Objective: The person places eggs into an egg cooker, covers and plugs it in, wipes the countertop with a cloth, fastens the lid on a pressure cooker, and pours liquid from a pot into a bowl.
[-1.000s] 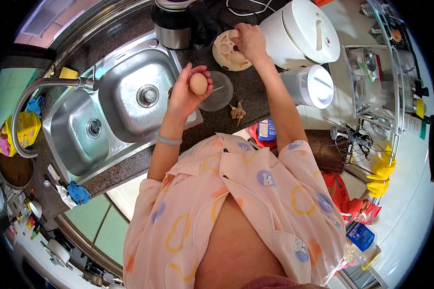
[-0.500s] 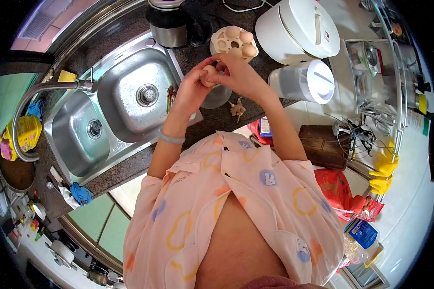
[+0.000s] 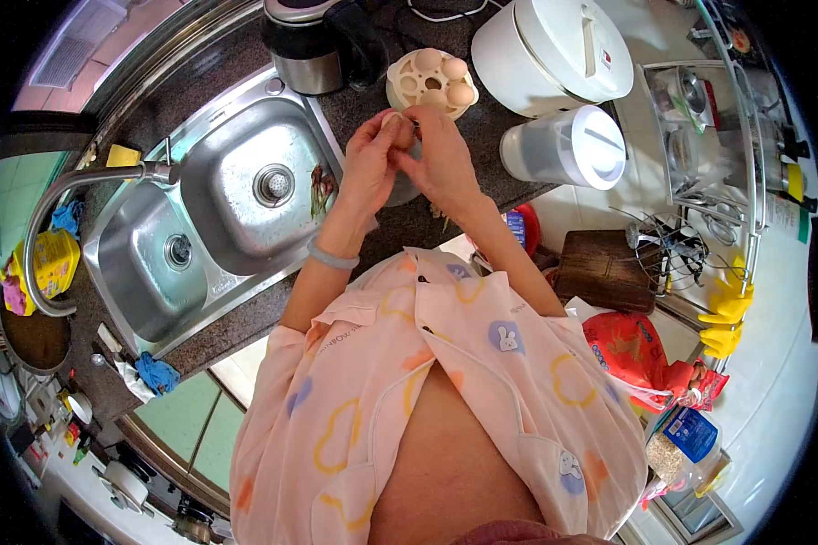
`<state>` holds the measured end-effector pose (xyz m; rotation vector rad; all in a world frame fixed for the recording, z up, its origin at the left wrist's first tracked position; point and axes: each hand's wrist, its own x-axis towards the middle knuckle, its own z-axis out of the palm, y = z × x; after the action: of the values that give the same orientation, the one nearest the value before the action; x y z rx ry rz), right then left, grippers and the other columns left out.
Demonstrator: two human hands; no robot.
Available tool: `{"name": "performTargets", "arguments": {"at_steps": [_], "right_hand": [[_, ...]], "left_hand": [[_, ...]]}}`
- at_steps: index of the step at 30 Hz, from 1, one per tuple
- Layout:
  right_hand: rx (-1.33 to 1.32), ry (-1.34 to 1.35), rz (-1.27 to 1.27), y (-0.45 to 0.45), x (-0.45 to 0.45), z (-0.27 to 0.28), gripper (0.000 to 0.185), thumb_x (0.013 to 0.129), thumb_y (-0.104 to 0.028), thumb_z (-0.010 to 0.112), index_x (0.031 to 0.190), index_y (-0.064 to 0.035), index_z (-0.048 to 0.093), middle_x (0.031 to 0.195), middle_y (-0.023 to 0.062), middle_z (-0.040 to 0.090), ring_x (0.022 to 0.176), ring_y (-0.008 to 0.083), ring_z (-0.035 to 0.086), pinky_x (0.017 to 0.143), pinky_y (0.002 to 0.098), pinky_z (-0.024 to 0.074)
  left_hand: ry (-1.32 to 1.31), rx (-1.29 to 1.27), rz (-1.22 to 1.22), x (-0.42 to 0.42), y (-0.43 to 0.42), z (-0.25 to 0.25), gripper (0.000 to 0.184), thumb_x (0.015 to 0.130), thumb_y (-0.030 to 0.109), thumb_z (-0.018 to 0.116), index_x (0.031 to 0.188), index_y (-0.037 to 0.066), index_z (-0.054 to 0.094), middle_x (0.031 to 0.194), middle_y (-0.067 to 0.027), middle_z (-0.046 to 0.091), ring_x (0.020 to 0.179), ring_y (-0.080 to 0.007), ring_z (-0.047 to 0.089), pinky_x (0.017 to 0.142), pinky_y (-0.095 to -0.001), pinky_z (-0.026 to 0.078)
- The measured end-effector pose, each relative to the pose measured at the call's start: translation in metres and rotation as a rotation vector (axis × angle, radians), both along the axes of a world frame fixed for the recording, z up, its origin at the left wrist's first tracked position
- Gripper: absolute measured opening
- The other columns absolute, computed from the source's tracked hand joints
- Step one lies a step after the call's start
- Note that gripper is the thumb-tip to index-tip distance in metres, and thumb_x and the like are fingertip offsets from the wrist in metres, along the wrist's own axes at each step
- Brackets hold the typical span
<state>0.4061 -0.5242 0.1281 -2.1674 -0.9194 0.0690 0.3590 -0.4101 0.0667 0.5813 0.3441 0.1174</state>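
An egg (image 3: 402,136) sits between my two hands, above a see-through bowl (image 3: 404,190) on the dark counter. My left hand (image 3: 373,154) is closed around the egg from the left. My right hand (image 3: 441,156) meets it from the other side, its fingers and thumb bent against the shell. Fingers cover part of the egg, so the state of its shell is hard to make out. Just beyond my hands stands a cream egg rack (image 3: 407,84) with several eggs (image 3: 455,69) in it.
On the left is a double steel sink (image 3: 236,150) with reddish shallots or similar (image 3: 321,189) in it and a curved tap (image 3: 41,213). A kettle (image 3: 309,64) stands behind. To the right are a white cooker (image 3: 554,59) and a lidded plastic jug (image 3: 563,150).
Both hands have shifted slightly and the right fingers have moved on the egg. The right forearm now covers most of the ginger piece. The whole view has turned a little.
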Motion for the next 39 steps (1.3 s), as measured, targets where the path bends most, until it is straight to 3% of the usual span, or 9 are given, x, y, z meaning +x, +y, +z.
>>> {"name": "performTargets", "arguments": {"at_steps": [3,8,10,11,16,22,24,29,39], "right_hand": [[-0.014,-0.041,0.007,-0.001,0.003,0.001,0.048,0.071,-0.007,0.073,0.114,-0.0026,0.050,0.103,0.0210,0.058,0.098,0.0408,0.056,0.082,0.0461,0.0471],[0.009,-0.078,0.013,-0.006,0.021,-0.004,0.045,0.075,-0.009,0.070,0.115,-0.0010,0.051,0.104,0.0229,0.059,0.100,0.0419,0.056,0.084,0.0471,0.0467],[0.004,0.181,-0.097,-0.004,0.037,-0.001,0.043,0.077,-0.010,0.069,0.115,-0.0005,0.053,0.108,0.0239,0.059,0.103,0.0426,0.056,0.086,0.0475,0.0467],[0.006,0.177,-0.096,-0.004,0.047,-0.002,0.043,0.077,-0.010,0.069,0.115,-0.0005,0.053,0.108,0.0239,0.059,0.103,0.0426,0.056,0.086,0.0475,0.0467],[0.009,-0.216,0.028,-0.001,0.098,-0.027,0.039,0.074,-0.011,0.072,0.110,-0.0028,0.058,0.108,0.0211,0.060,0.102,0.0403,0.058,0.087,0.0455,0.0477],[-0.222,-0.335,0.040,0.016,0.109,-0.050,0.044,0.072,-0.014,0.074,0.113,-0.0048,0.059,0.110,0.0169,0.060,0.103,0.0349,0.059,0.089,0.0443,0.0478],[-0.255,-0.336,0.025,0.019,0.109,-0.056,0.045,0.071,-0.015,0.074,0.113,-0.0049,0.060,0.111,0.0161,0.060,0.103,0.0338,0.059,0.090,0.0442,0.0475],[-0.357,-0.399,0.038,0.023,0.112,-0.059,0.044,0.073,-0.014,0.074,0.114,-0.0048,0.060,0.113,0.0154,0.060,0.104,0.0334,0.059,0.091,0.0437,0.0477],[-0.315,-0.432,0.005,0.024,0.104,-0.056,0.040,0.074,-0.011,0.073,0.112,-0.0060,0.061,0.109,0.0167,0.060,0.101,0.0351,0.059,0.087,0.0444,0.0483]], "left_hand": [[0.136,0.058,0.045,0.002,-0.009,0.008,0.028,0.096,0.023,0.062,0.113,0.001,0.058,0.099,-0.0028,0.061,0.087,-0.0101,0.057,0.079,-0.0249,0.049],[0.122,-0.017,-0.023,0.012,-0.007,0.000,0.032,0.096,0.026,0.062,0.115,0.001,0.055,0.100,-0.0049,0.060,0.087,-0.0112,0.059,0.077,-0.0256,0.051],[0.095,-0.043,-0.048,0.013,-0.003,0.001,0.034,0.096,0.027,0.062,0.116,0.001,0.054,0.100,-0.0063,0.060,0.091,-0.0129,0.060,0.078,-0.0268,0.052],[0.109,-0.070,0.013,0.013,-0.002,0.003,0.031,0.097,0.026,0.060,0.115,0.001,0.054,0.105,-0.0088,0.060,0.094,-0.0168,0.061,0.083,-0.0296,0.052],[0.176,0.065,0.169,0.004,0.010,0.001,0.028,0.099,0.021,0.056,0.118,0.001,0.051,0.113,-0.0149,0.057,0.095,-0.0239,0.063,0.090,-0.0351,0.054],[0.158,0.401,0.200,-0.028,0.027,-0.027,0.024,0.099,0.019,0.057,0.115,0.002,0.055,0.108,-0.0104,0.061,0.095,-0.0185,0.062,0.090,-0.0352,0.054],[0.181,0.549,0.236,-0.037,0.029,-0.036,0.020,0.097,0.015,0.057,0.112,0.001,0.057,0.100,-0.0068,0.064,0.085,-0.0113,0.061,0.077,-0.0243,0.051],[0.193,0.630,0.234,-0.056,0.037,-0.062,0.021,0.098,0.017,0.057,0.112,0.001,0.058,0.101,-0.0055,0.064,0.085,-0.0104,0.060,0.076,-0.0240,0.051],[0.253,0.590,0.157,-0.068,0.040,-0.062,0.025,0.100,0.020,0.055,0.116,0.001,0.057,0.106,-0.0056,0.064,0.090,-0.0116,0.061,0.082,-0.0263,0.053]]}}
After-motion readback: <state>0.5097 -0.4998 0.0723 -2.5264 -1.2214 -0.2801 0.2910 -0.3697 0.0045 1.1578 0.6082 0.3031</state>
